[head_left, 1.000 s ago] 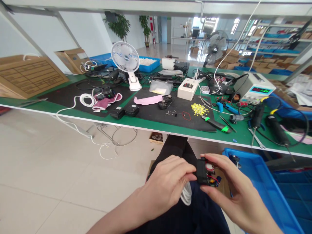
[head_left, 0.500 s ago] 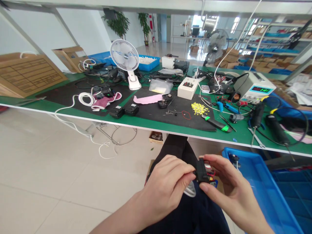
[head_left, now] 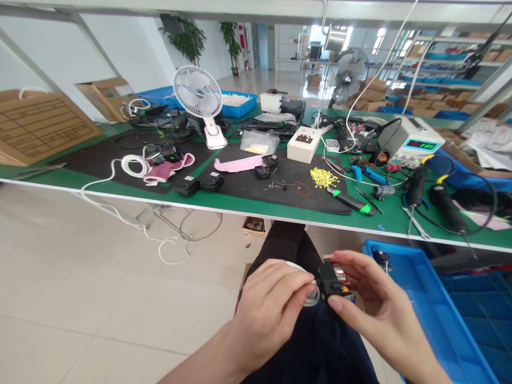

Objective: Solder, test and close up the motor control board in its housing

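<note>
And the left hand (head_left: 276, 300) eases back from the black electronics module (head_left: 329, 281), pinching a white cable (head_left: 312, 298) at the module's nine o'clock! The right hand (head_left: 378, 306) grips that module, between four and five o'clock in view, blue tray (head_left: 430, 304) at its three.

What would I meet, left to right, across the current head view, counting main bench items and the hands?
Printed cardboard box → coil of white cable → white desk fan → left hand → black housing with exposed wires → right hand → rightmost black-handled tool.
</note>
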